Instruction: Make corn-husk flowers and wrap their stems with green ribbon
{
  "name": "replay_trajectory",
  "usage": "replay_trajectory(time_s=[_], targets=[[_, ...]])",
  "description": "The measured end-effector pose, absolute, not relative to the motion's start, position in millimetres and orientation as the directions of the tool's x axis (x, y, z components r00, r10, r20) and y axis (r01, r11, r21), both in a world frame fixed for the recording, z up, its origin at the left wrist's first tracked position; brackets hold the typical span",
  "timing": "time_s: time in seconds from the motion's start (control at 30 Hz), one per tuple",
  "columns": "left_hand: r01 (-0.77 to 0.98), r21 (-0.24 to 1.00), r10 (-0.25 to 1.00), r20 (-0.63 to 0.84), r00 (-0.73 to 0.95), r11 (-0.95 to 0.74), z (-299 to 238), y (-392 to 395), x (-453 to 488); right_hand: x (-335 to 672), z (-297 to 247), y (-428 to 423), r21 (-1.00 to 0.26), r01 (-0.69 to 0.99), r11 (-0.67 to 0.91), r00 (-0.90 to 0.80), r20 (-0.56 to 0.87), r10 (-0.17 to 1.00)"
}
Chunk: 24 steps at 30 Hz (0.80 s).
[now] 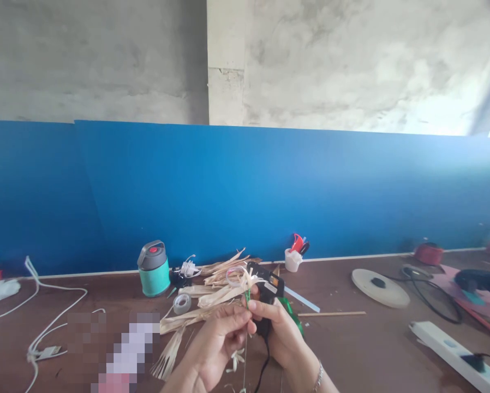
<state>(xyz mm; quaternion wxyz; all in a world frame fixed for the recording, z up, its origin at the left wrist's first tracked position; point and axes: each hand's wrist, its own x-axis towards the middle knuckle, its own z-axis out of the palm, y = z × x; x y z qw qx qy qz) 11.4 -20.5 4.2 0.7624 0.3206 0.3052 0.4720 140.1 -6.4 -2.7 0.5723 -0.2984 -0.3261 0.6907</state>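
My left hand [218,341] is closed in a pinch on a thin green stem [247,297] topped with pale dried-leaf strips shaped like a small flower [245,279]. My right hand [284,333] is wrapped round the grip of a black glue gun [265,284], whose nozzle points left at the flower. The gun's black cord [263,365] hangs down between my wrists. A bracelet shows on my right wrist. Both hands are close together above the brown table [351,349].
Dried husk strips [212,297] and a tape roll [181,303] lie behind my hands. A teal jar [154,269], a white cup with tools [293,259], a white disc [379,287], a power strip [453,349], white cables [48,322] and a blue wall panel [269,191] surround them.
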Motion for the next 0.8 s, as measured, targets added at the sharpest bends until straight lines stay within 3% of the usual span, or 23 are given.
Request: replay_trajectory(time_s=[0.17,0.27,0.37,0.53,0.6,0.67,0.73,0.8], targets=[[-0.572,0.700,0.889,-0.213,0.405,0.427,2,-20,11,136,5,-13,-0.751,-0.642,-0.155,-0.108,-0.112,0.988],[-0.609,0.587,0.833,-0.239,0.499,0.534,0,-16,9,139,11,-14,-0.745,-0.631,-0.215,-0.147,-0.157,0.977],[-0.595,0.475,0.746,-0.241,0.621,0.649,-3,-12,7,143,14,-13,-0.750,-0.618,-0.237,-0.192,-0.148,0.970],[-0.570,0.410,0.689,-0.253,0.679,0.712,-2,-16,7,145,11,-11,-0.751,-0.623,-0.219,-0.193,-0.124,0.973],[-0.587,0.518,0.768,-0.261,0.584,0.623,1,-19,10,145,9,-11,-0.749,-0.631,-0.203,-0.184,-0.109,0.977],[-0.535,0.746,0.898,-0.192,0.397,0.396,4,-23,13,144,7,-10,-0.749,-0.636,-0.186,-0.178,-0.092,0.980],[-0.351,0.923,0.969,-0.074,0.235,0.156,7,-25,15,144,6,-9,-0.754,-0.637,-0.160,-0.167,-0.067,0.984],[-0.149,0.989,0.991,0.041,0.128,-0.022,8,-27,15,143,6,-9,-0.766,-0.632,-0.116,-0.128,-0.045,0.991]])
